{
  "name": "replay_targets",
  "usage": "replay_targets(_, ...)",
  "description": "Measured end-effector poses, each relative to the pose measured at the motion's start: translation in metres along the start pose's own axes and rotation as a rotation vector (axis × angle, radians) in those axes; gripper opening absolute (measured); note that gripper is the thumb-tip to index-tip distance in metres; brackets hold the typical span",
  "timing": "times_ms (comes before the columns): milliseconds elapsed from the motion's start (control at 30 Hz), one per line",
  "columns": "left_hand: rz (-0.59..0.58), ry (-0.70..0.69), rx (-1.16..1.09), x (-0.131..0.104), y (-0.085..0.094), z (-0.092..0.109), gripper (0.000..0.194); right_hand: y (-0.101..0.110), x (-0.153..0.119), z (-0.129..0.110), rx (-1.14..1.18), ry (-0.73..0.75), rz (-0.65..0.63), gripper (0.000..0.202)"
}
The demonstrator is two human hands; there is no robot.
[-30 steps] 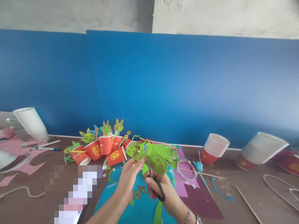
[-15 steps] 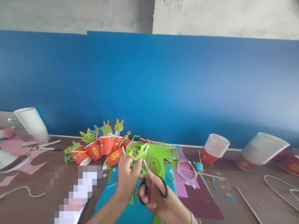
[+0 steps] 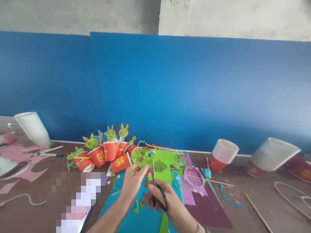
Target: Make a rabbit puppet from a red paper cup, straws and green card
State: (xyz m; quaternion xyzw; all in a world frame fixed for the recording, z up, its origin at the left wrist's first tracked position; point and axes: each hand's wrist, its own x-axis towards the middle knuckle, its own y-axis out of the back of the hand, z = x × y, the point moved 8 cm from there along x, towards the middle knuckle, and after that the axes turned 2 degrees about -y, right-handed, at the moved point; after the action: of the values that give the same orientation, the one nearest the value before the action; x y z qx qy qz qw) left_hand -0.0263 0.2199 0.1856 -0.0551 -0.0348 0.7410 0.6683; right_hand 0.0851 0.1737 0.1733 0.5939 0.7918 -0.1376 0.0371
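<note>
Between the thumb and fingers of my left hand point(image 3: 134, 177) is a small piece of green paper point(image 3: 147, 164). My right hand point(image 3: 164, 195) has its fingers through the black handles of a pair of scissors point(image 3: 159, 197). The scissor blades point up beside the green piece; whether they touch it I cannot tell. Behind the blades lies a larger green paper sheet point(image 3: 170, 158) with a drawn round shape on it. A blue sheet point(image 3: 128, 216) with green offcuts lies beneath both hands.
Red paper cups point(image 3: 110, 151) with green animal-face cutouts stand and lie at the left. A cup stack point(image 3: 224, 152) and a roll of clear tape point(image 3: 194, 177) are on the right, near wooden sticks point(image 3: 259, 213). A blue panel point(image 3: 170, 90) rises behind the table.
My right hand has turned over the scissors and their handles have come closer together. My left hand has lowered the green piece slightly, and more of the blue sheet shows.
</note>
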Motion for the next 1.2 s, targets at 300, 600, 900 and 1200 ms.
replay_targets(300, -0.018, 0.128, -0.339, 0.0, -0.003, -0.013, 0.032, 0.002, 0.005, 0.006, -0.006, 0.033, -0.119, 0.045)
replay_targets(600, -0.133, 0.113, -0.148, -0.01, -0.016, -0.004, 0.023, 0.01, 0.012, 0.005, -0.119, 0.038, -0.013, 0.056)
replay_targets(900, -0.264, 0.122, -0.142, -0.018, -0.028, 0.004, 0.03, 0.015, 0.008, -0.004, -0.1, 0.049, 0.02, 0.057)
replay_targets(1200, -0.29, 0.12, -0.191, -0.02, -0.032, 0.002, 0.034, 0.015, 0.009, -0.004, -0.1, 0.106, 0.003, 0.055)
